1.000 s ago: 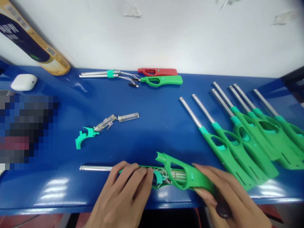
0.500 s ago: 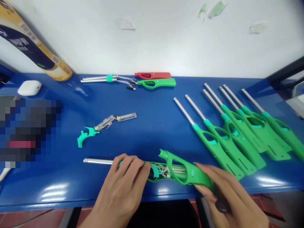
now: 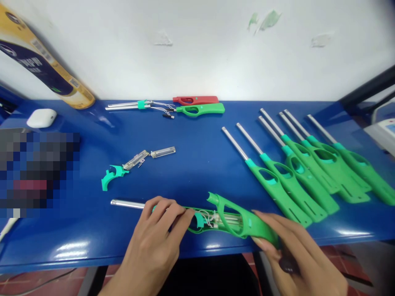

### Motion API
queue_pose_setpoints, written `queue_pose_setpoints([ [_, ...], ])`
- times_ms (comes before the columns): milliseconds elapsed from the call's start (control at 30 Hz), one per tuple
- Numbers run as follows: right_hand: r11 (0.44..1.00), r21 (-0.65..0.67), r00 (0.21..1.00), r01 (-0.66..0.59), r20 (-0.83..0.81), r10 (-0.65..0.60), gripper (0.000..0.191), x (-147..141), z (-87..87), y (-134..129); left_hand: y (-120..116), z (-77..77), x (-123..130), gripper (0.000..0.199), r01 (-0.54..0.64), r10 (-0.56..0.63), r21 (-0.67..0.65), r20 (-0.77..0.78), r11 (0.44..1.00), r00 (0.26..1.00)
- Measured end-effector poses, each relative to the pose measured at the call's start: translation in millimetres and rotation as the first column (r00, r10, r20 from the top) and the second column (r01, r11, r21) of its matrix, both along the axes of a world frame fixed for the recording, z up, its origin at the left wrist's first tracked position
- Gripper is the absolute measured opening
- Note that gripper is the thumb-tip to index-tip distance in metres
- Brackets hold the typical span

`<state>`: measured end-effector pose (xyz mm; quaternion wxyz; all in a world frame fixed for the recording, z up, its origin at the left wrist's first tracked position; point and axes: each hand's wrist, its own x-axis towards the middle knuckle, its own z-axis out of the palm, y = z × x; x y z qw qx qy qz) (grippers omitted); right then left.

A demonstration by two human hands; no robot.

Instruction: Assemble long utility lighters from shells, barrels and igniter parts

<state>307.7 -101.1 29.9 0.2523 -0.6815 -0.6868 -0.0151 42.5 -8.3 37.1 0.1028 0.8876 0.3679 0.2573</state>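
In front of me lies an opened green gas lighter (image 3: 208, 222), its metal tube (image 3: 127, 204) pointing left. White wires, a teal trigger and a clear fuel tank show inside it. My left hand (image 3: 157, 236) is closed over its front part, fingers bent around the body near the tube. The loose green shell half (image 3: 234, 218) is tilted over the rear of the lighter. My right hand (image 3: 296, 246) pinches that half's back end between thumb and fingers. A dark rounded end (image 3: 289, 265), perhaps a tool handle, also sticks out of my right hand.
Several assembled green lighters (image 3: 282, 181) lie slanted at right. A trigger with clear tanks (image 3: 135, 160) lies left of centre. Along the wall are wired metal tubes (image 3: 129, 105), a red shell (image 3: 200, 100), a green shell (image 3: 203, 109), a white case (image 3: 41, 118) and a yellow bottle (image 3: 69, 88).
The whole view has shifted slightly. My left hand has slid a little to the left along the lighter; the right hand still holds the shell half at about the same tilt.
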Motion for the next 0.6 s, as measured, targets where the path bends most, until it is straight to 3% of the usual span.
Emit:
queue_pose_setpoints([
  [300, 0.999, 0.026, 1.0, -0.022, -0.008, 0.022, 0.025, -4.2, 0.2, 1.4, -3.1, -6.7, 0.6, 0.045, -0.065, 0.065, 0.002, -0.042, 0.998, 0.997],
  [467, 0.999, 0.041, 1.0, -0.007, 0.005, 0.006, 0.025, -5.1, 2.7, 1.9, -4.0, -6.6, -2.1, 0.039, -0.029, 0.029, 0.012, -0.019, 1.0, 0.999],
  [600, 1.0, 0.028, 1.0, -0.004, 0.006, 0.004, 0.025, -6.1, 3.3, 2.2, -2.4, -3.9, -2.4, 0.045, -0.031, 0.031, 0.024, 0.003, 0.999, 1.0],
])
